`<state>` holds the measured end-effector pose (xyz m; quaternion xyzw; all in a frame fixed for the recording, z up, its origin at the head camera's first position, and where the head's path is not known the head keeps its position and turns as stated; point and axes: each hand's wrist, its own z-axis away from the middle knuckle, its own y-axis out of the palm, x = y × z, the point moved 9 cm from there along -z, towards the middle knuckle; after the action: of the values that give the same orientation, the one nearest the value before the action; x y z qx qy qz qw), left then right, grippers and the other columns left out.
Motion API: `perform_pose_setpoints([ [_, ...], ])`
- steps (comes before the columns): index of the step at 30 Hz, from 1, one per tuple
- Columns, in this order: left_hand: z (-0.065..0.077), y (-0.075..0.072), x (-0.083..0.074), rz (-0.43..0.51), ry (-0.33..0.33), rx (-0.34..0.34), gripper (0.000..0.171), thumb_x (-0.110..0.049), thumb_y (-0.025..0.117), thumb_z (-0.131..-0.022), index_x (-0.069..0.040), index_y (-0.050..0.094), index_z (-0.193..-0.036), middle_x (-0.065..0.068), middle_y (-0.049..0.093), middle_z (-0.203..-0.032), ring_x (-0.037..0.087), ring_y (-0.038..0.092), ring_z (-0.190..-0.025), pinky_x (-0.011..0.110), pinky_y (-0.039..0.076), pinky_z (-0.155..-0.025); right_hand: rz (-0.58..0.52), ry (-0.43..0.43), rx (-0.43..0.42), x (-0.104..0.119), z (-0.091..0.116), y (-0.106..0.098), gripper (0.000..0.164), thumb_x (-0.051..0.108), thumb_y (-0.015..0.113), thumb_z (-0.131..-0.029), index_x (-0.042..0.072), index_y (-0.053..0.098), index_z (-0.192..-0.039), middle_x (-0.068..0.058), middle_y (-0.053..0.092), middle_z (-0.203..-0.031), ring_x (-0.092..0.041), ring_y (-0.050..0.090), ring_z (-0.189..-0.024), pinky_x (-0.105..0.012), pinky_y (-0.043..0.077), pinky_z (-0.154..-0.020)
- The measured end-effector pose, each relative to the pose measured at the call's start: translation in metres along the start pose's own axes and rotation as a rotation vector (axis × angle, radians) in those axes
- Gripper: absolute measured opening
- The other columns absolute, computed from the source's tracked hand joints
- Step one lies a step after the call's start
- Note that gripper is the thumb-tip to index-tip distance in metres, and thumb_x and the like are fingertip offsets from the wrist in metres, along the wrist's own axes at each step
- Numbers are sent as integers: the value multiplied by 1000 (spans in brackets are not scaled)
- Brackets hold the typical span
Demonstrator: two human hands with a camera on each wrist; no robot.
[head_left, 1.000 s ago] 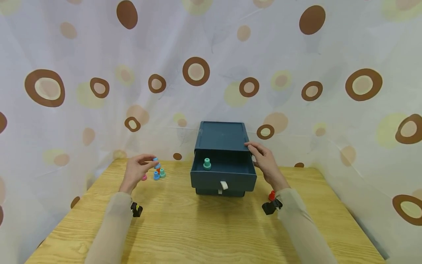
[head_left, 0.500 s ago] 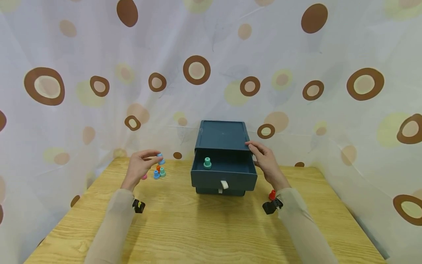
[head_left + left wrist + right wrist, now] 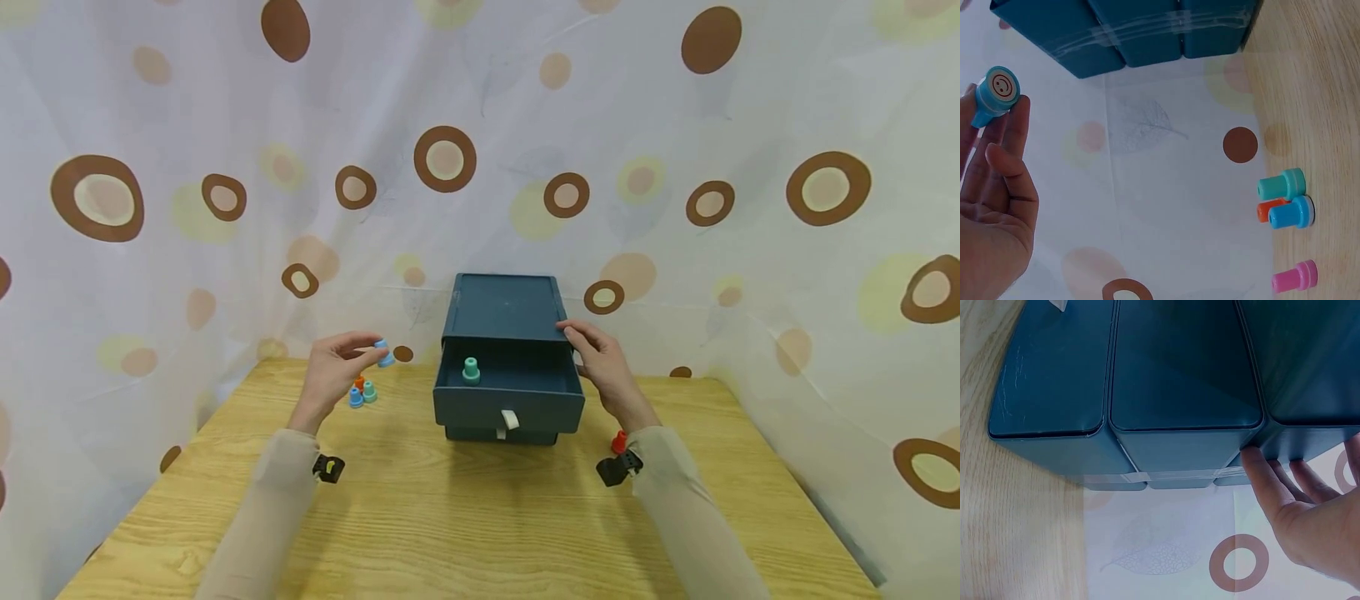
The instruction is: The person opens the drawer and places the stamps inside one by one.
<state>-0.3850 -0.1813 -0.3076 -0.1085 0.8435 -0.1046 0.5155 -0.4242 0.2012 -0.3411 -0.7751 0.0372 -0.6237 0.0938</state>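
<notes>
My left hand (image 3: 335,367) pinches a light blue toy stamp (image 3: 386,353) above the table, left of the cabinet. In the left wrist view, the smiley face on the end of the stamp (image 3: 999,90) shows. My right hand (image 3: 603,367) rests against the right side and top front corner of the dark blue drawer cabinet (image 3: 506,304), its fingers (image 3: 1266,481) fairly straight on the side wall. The pulled-out top drawer (image 3: 480,408) has a white pull tab, and a teal stamp (image 3: 471,372) stands inside it.
Left of the cabinet on the wooden table (image 3: 480,517) stand a blue stamp (image 3: 356,397), a green stamp (image 3: 369,392) and an orange stamp (image 3: 359,382). The left wrist view also shows a pink stamp (image 3: 1295,276). A red stamp (image 3: 618,442) stands near my right wrist.
My left hand has lifted the light blue stamp off the group and carried it right and slightly up. My right hand and the drawer have stayed in place.
</notes>
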Motion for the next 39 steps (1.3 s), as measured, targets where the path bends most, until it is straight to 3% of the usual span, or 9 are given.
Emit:
perform_pose_setpoints([
  [5, -1, 9, -12, 10, 30, 4, 27, -14, 72, -90, 0, 71, -113, 18, 69, -116, 4, 68, -89, 27, 52, -76, 6, 2, -4, -1, -2, 1, 51, 47, 49, -101, 12, 53, -138, -9, 38, -154, -30, 31, -145, -65, 31, -110],
  [9, -8, 18, -8, 42, 45, 11, 28, -13, 72, -90, 0, 71, -115, 18, 69, -114, 5, 69, -87, 25, 52, -71, 7, -2, -8, 1, -2, 0, 50, 46, 49, -101, 12, 53, -138, -9, 37, -155, -30, 31, -145, -64, 32, -110],
  [13, -14, 29, -5, 80, 70, 26, 27, -12, 73, -89, -1, 71, -113, 16, 72, -107, 8, 71, -81, 32, 55, -72, 7, 5, -5, 1, -2, 1, 49, 45, 48, -101, 12, 53, -138, -8, 38, -155, -30, 31, -146, -64, 32, -110],
  [17, -17, 40, -15, 108, 105, 39, 24, -15, 76, -87, -4, 72, -108, 8, 74, -98, 12, 72, -78, 34, 57, -76, 4, 10, 2, 1, -1, 3, 49, 46, 48, -101, 13, 53, -138, -8, 37, -156, -30, 29, -146, -64, 31, -110],
  [24, -18, 57, -35, 89, 173, 70, 25, -18, 76, -87, -4, 73, -107, 7, 74, -97, 25, 72, -79, 26, 49, -64, 4, 4, 0, 2, -2, 3, 50, 45, 48, -102, 12, 52, -139, -8, 37, -155, -30, 29, -146, -64, 31, -110],
  [32, -24, 77, -49, 73, 216, 109, 21, -17, 78, -85, -10, 74, -104, 10, 73, -98, 16, 72, -81, 34, 56, -75, -10, -1, -3, 1, -1, 1, 50, 43, 48, -102, 10, 51, -139, -9, 33, -158, -29, 26, -148, -64, 29, -111],
  [39, -25, 89, -57, 77, 240, 132, 17, -12, 78, -84, -6, 74, -100, 13, 72, -97, 17, 72, -78, 28, 56, -72, 3, -8, 2, 2, 0, 1, 50, 45, 48, -102, 12, 52, -139, -9, 33, -158, -30, 26, -148, -65, 28, -111],
])
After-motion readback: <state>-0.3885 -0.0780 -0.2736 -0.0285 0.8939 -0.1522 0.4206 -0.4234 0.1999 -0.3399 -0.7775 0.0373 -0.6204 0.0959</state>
